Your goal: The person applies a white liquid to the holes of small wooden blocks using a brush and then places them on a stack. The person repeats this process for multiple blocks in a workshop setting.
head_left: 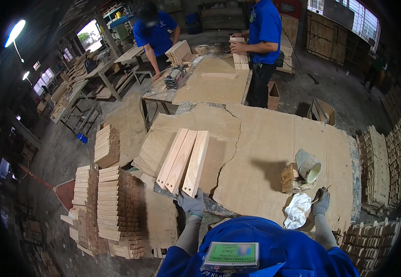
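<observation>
Three pale wooden slats (175,161) with small dark holes at their near ends lie side by side at the left of the cardboard-covered table (274,138). My grey-gloved left hand (191,203) grips the near end of the rightmost slat (196,162); part of its fingers is hidden. Over at the right, my gloved right hand (321,203) is closed around a thin stick-like tool, whose exact kind I cannot make out. Beside it lies a crumpled white cloth or plastic bag (297,211). Just beyond, a grey-green tube-shaped container (309,166) leans on a rough wooden block (290,179).
Stacked slats (109,198) stand to my left, and more stacks (375,166) rise at the right. Across the table, one co-worker (265,32) handles joined slats (239,53); another (153,32) bends beside a small machine (173,79). The cardboard has a torn edge down its middle.
</observation>
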`<state>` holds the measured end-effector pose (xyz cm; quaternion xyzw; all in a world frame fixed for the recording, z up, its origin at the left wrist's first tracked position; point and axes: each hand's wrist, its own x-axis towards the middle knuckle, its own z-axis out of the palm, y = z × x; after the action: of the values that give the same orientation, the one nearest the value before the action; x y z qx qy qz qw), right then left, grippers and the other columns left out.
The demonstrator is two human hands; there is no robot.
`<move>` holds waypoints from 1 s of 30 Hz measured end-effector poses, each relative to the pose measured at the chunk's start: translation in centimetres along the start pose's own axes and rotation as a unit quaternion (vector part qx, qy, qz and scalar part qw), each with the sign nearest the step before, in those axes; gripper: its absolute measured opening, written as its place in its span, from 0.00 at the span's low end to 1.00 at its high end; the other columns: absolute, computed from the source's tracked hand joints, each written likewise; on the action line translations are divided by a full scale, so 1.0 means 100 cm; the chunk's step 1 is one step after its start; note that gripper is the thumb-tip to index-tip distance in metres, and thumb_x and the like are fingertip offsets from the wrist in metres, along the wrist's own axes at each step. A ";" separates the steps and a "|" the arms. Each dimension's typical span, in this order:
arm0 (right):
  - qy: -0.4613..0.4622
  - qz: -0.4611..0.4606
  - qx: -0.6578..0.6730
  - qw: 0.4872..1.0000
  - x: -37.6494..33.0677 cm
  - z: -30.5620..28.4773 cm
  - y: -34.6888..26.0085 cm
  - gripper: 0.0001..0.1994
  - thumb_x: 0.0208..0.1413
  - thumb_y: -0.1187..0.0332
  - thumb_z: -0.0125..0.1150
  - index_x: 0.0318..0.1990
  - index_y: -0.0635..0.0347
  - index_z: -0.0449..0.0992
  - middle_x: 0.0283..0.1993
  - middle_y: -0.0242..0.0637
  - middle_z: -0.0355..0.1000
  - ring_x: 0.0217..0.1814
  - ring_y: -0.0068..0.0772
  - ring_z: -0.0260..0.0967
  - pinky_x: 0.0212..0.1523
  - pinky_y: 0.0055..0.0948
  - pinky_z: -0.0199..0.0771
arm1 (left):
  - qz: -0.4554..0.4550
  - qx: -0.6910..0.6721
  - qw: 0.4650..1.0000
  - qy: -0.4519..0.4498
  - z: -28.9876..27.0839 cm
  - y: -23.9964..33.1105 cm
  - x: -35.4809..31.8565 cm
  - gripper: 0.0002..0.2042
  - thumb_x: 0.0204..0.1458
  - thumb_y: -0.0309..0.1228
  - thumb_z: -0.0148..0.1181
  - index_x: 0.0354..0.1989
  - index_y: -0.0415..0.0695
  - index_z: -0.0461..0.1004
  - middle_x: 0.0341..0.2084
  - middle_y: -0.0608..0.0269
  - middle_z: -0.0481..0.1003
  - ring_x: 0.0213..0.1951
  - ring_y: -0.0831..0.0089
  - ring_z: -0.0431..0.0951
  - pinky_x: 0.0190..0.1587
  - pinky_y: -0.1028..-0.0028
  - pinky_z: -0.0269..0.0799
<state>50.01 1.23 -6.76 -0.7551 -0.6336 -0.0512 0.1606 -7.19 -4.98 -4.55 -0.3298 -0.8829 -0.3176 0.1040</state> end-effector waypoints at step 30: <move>-0.020 0.014 -0.006 1.000 -0.002 0.001 0.000 0.18 0.54 0.67 0.42 0.53 0.59 0.65 0.57 0.46 0.66 0.60 0.48 0.60 0.66 0.41 0.51 | -0.006 -0.015 1.000 0.003 -0.002 0.000 0.000 0.38 0.38 0.49 0.64 0.53 0.32 0.62 0.45 0.39 0.69 0.49 0.45 0.66 0.54 0.54 0.58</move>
<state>49.92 1.13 -6.90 -0.7656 -0.6258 -0.0374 0.1443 -7.19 -5.09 -4.43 -0.3249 -0.8798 -0.3323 0.0999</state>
